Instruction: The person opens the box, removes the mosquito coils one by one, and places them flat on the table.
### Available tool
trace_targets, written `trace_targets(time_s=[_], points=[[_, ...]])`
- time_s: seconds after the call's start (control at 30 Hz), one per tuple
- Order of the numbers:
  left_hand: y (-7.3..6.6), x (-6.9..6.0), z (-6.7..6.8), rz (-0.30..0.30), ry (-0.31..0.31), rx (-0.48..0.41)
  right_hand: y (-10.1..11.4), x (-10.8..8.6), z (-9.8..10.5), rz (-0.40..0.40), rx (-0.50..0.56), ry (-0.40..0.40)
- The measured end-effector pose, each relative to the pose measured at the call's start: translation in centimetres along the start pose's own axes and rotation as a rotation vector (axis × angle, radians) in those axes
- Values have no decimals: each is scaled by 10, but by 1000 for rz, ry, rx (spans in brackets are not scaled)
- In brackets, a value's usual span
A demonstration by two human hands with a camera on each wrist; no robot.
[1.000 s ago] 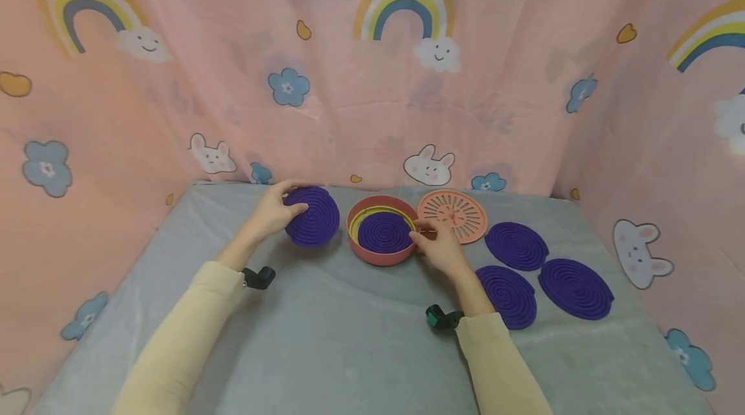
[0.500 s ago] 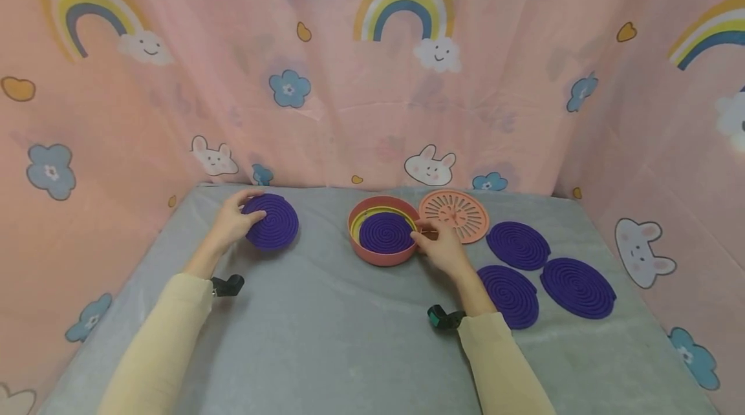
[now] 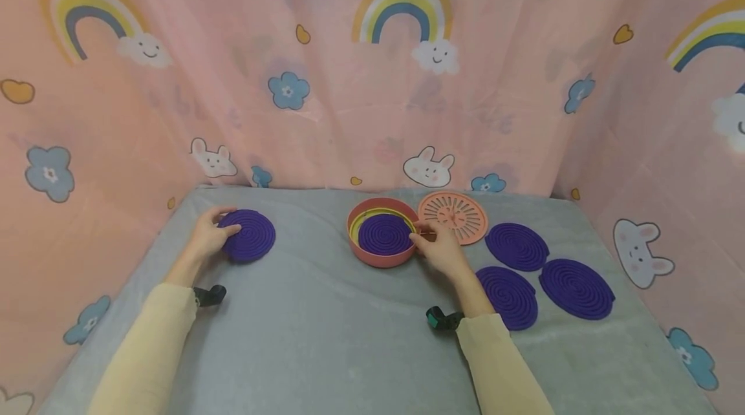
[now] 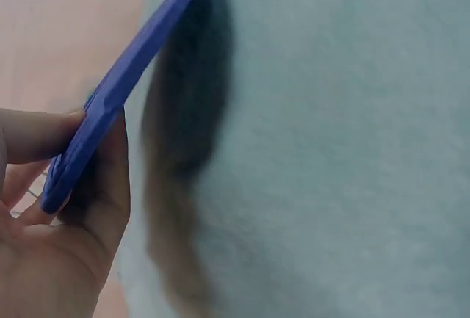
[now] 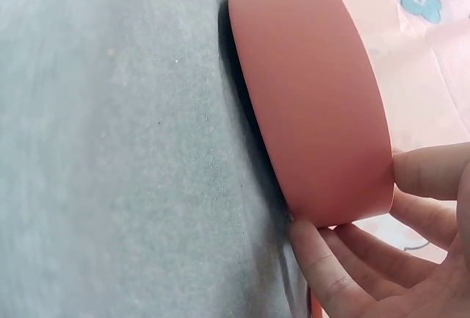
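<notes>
On the left, my left hand (image 3: 207, 234) pinches a purple mosquito coil (image 3: 253, 237) by its edge, thumb on one face and fingers behind. In the left wrist view that coil (image 4: 121, 83) is tilted, its shadow falling on the cloth. My right hand (image 3: 439, 248) holds the side of a round pink mosquito coil box (image 3: 381, 260). From the right wrist, the thumb is at the rim and the fingertips touch the outer wall of the box (image 5: 316, 105). Inside the box, another purple coil (image 3: 384, 234) lies within a yellow ring (image 3: 363, 216).
A slotted pink lid (image 3: 453, 216) lies just behind the right hand. Further right, three purple coils (image 3: 517, 247) lie on the grey cloth (image 3: 326, 337), one partly hidden by the right forearm. A pink patterned curtain (image 3: 326, 137) encloses the back and sides.
My left hand has carried its coil leftward, away from the box, and brought it lower toward the cloth. The right hand and the box have stayed in place.
</notes>
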State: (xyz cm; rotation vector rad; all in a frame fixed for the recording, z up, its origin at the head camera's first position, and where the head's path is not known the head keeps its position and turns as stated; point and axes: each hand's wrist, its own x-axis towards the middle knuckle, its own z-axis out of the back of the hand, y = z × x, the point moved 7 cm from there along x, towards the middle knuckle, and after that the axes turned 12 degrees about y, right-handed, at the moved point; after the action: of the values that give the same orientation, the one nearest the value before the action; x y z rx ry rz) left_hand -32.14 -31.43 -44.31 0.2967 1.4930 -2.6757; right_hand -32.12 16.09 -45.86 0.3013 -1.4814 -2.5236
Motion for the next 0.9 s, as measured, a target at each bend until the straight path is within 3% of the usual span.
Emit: trace_targets(time_s=[0.2, 0.4, 0.63, 0.77, 0.9], points=[[15, 1, 1, 25, -9, -18, 0, 0, 0, -1, -9, -3], [16, 1, 1, 15, -34, 16, -1, 0, -1, -9, -8, 0], [13, 3, 3, -34, -50, 161, -3, 2, -1, -9, -19, -5], [1, 1, 6, -42, -65, 213, -3, 2, -1, -5, -24, -1], [-23, -4, 7, -73, -84, 243, -1, 2, -1, 3, -25, -4]])
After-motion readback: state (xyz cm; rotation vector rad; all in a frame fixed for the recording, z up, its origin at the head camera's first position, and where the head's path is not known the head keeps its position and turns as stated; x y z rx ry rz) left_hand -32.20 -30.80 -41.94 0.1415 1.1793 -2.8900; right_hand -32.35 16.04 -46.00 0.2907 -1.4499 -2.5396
